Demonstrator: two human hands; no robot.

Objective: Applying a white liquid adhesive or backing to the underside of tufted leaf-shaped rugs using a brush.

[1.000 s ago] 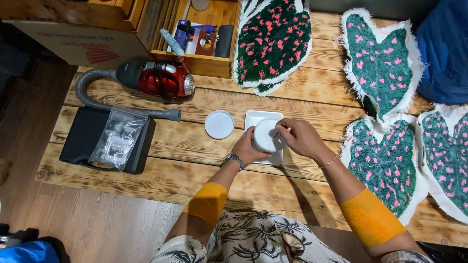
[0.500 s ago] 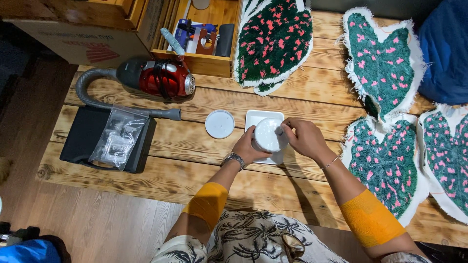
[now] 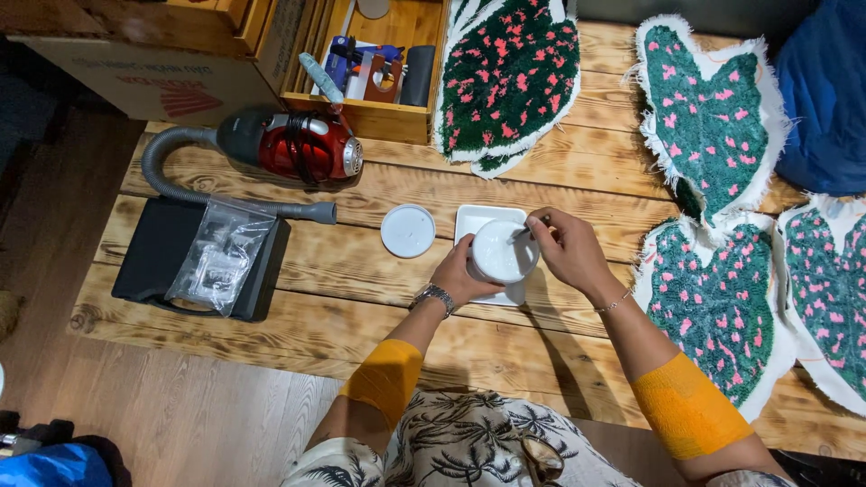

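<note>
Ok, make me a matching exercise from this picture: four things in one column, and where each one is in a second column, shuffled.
Things:
1. white tub
2. round white lid
3. red vacuum cleaner
4. clear plastic bag

Places:
A. lying on the black case
B. flat on the wooden table, left of the white tray
C. held by the left hand over the white tray, right hand at its rim
D. in front of the wooden crate, its grey hose curving left

Pairs: 1-C, 2-B, 3-D, 4-A
</note>
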